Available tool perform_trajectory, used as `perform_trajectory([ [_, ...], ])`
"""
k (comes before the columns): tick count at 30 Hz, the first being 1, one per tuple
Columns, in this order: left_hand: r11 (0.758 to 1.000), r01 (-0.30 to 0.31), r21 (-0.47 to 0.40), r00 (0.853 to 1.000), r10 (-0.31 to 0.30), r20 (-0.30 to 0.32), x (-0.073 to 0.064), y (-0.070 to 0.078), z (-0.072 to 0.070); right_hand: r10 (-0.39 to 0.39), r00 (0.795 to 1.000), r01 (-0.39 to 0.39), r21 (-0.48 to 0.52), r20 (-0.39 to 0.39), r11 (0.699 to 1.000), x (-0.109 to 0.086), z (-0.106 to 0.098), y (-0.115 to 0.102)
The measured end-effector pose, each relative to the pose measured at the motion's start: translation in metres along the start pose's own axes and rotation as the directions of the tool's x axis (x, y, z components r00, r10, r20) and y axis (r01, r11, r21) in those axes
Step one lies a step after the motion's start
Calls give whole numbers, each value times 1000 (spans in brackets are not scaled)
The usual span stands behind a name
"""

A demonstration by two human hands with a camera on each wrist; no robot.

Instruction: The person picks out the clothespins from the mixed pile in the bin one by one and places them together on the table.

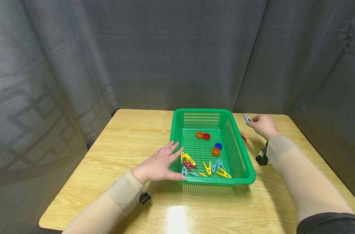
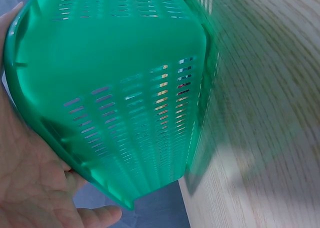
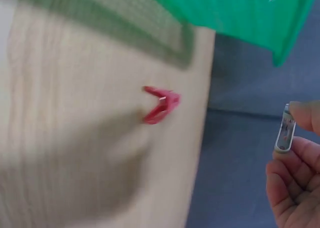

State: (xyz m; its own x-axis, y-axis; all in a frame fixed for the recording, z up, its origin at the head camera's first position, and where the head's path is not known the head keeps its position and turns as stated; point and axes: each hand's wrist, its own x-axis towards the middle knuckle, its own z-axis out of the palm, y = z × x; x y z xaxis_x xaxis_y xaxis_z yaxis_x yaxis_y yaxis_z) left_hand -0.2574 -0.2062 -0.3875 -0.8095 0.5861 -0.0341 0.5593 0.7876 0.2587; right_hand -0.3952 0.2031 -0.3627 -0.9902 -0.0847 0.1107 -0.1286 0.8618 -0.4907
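Note:
A green basket [image 1: 211, 180] stands on the table, holding yellow, red and light-blue clothes pegs [image 1: 208, 168] near its front side. My left hand [image 1: 161, 162] rests at the basket's front left corner, fingers spread and straight, thumb along the rim. From the left wrist view, its palm lies against the outside of the rim. Beyond the basket's right side, my right hand [image 1: 264, 126] pinches a small pale grey clothes peg [image 3: 285, 131] between thumb and fingers, raised off the table. A red clothes peg [image 3: 162, 104] lies on the table below that hand.
Several small round caps, orange [image 1: 215, 151], red [image 1: 206, 136] and blue [image 1: 218, 146], sit on the basket floor. The wooden table [image 1: 130, 136] extends to both sides of the basket. Grey curtains [image 1: 177, 65] hang behind and beside it.

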Motion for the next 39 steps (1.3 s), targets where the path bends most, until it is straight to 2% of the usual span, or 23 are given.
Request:
perform_trajectory([
  [6,1000,4,7,1000,-4,4,0,-1,1,57,998,-57,8,-13,998,-2,15,19],
  [21,1000,6,-2,1000,-6,8,-1,-1,1,155,985,-156,4,78,988,-3,46,41],
  [27,1000,9,-6,1000,-9,12,-1,-1,2,210,970,-212,3,124,977,0,52,47],
  [39,1000,13,-24,1000,-13,12,-2,2,1,248,959,-246,-30,140,969,1,56,46],
])
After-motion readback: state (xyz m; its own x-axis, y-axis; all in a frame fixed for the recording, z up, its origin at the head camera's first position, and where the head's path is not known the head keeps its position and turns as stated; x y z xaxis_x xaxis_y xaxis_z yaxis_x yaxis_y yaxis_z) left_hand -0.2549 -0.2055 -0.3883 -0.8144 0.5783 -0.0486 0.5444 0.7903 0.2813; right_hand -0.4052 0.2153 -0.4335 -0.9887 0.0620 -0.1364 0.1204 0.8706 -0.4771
